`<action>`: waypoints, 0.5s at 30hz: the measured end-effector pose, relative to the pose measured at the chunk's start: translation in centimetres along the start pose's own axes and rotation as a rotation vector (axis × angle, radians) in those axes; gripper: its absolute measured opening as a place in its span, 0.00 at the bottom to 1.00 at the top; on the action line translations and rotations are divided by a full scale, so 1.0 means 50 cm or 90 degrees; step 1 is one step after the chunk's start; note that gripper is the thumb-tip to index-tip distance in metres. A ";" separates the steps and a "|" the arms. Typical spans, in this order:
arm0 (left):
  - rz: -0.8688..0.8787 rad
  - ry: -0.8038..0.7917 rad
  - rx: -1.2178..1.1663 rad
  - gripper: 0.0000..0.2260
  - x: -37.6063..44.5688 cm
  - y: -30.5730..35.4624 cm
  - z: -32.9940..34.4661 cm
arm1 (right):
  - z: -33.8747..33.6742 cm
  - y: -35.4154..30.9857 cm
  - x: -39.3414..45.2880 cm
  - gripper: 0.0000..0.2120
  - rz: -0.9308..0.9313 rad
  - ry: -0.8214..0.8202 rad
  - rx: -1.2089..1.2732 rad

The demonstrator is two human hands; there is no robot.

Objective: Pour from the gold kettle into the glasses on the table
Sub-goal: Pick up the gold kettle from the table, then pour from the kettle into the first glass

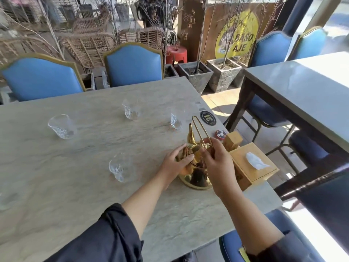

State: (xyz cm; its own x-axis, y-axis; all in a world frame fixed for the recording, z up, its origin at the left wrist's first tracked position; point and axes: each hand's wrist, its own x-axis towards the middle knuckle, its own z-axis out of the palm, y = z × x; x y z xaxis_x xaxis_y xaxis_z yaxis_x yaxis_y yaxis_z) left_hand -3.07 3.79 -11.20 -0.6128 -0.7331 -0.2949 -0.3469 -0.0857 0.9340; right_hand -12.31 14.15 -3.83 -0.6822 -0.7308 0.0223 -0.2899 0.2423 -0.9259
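The gold kettle stands on the stone table near its right edge, spout pointing away from me. My left hand rests on the kettle's lid side. My right hand pinches the base of the tall wire handle. Several clear glasses stand upright on the table: one close by to the left of the kettle, one far left, one at the far middle, one beyond the spout.
A wooden tissue box sits right of the kettle, touching distance from my right hand. A black table-number disc and a small round tin lie behind it. Blue chairs line the far side; another table is to the right.
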 end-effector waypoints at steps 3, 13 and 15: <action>0.020 0.001 -0.038 0.26 0.019 0.022 -0.005 | -0.023 -0.042 0.039 0.10 -0.019 -0.028 -0.005; 0.031 0.032 -0.095 0.25 0.087 0.117 -0.013 | -0.038 -0.121 0.208 0.22 -0.061 -0.090 -0.105; 0.028 0.033 -0.105 0.22 0.095 0.122 -0.011 | -0.034 -0.127 0.236 0.23 -0.073 -0.110 -0.146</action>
State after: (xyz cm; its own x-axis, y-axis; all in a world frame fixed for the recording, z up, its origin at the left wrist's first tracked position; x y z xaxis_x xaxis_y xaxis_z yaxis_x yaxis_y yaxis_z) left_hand -7.72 -0.57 -6.82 -0.5854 -0.7723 -0.2465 -0.1972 -0.1592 0.9673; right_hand -19.64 5.06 2.96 -0.5178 -0.8546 0.0394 -0.5161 0.2753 -0.8111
